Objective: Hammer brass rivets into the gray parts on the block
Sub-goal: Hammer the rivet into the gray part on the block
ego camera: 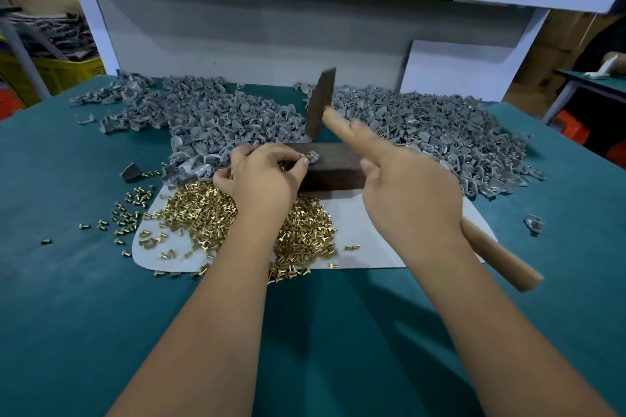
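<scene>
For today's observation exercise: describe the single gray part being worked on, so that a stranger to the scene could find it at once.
Start at the dark block in the middle of the teal table, between two heaps of gray parts. The gray part lies on the block's left end, pinched by the left hand. It alone sits on the block, beneath the raised hammer.

Bare forearms [210, 332] — no sleeves; no gloves

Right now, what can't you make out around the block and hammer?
- Head view: hammer head is motion-blurred; its striking face is unreadable.
- Left hand fingers cover the gray part on the block; whether a rivet is seated is hidden.
- Right hand hides the mid-handle.
</scene>
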